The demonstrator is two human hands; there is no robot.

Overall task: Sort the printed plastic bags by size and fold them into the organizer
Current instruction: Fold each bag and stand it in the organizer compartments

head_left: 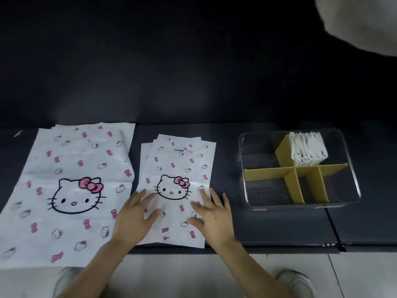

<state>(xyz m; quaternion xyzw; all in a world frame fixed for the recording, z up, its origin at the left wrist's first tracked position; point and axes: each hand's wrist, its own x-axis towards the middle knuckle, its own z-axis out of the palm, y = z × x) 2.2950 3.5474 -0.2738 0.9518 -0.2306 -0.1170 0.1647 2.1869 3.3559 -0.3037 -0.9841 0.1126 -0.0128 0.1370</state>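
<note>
Glossy white cat-print plastic: left hand [137, 216] and right hand [211, 216] press on the small bag stack [178, 166] mid-table, fingers straight and spread. The large bag stack [71, 160] lies left, the clear yellow-divided organizer [266, 194] right.

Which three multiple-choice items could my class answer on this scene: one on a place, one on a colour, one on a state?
1. Where do the folded white bags stand in the clear plastic organizer? A near left compartment; B far right compartment; C on the table beside it.
2. What colour are the organizer's flat dividers? A yellow; B blue; C red.
3. How do the left hand and right hand lie on the middle stack of white cat-printed plastic bags? A flat and open; B as fists; C lifted clear of it.
Answers: B, they fill the back right section; A, every partition is yellow; A, both palms rest on the top bag.
</note>
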